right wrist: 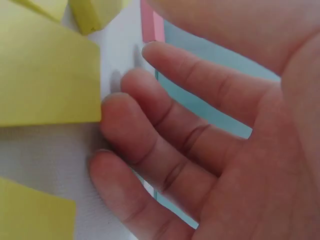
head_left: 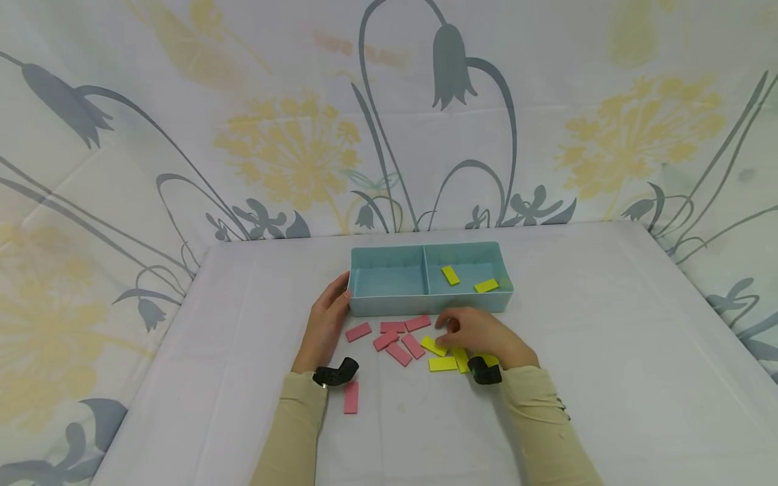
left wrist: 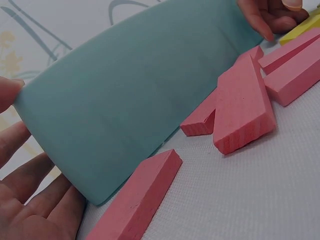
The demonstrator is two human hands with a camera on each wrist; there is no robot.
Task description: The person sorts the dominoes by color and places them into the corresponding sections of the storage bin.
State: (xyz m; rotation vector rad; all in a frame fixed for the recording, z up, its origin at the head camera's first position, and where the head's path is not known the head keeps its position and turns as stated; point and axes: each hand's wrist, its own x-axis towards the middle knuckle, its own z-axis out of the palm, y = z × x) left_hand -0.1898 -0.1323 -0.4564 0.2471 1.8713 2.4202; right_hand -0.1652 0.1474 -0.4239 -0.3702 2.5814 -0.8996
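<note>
My left hand (head_left: 325,324) rests against the left end of a light-blue two-compartment box (head_left: 389,306). In the left wrist view its thumb (left wrist: 10,92) touches the upper corner and the fairly straight fingers lie along the end wall. My right hand (head_left: 483,334) is over several yellow blocks in front of the box's right half. Its fingertips are right at one yellow block (head_left: 433,346); in the right wrist view the fingers are loosely bent with nothing between them, beside a large-looking yellow block (right wrist: 50,75). The thumb tip is out of that view.
Several pink blocks (head_left: 398,354) lie before the box's left half, some overlapping. A single pink block (head_left: 351,398) lies nearer, beside my left wrist. Two yellow blocks (head_left: 450,275) are in the right compartment. A flower-patterned cloth (head_left: 292,148) hangs behind the white-covered table (head_left: 608,324).
</note>
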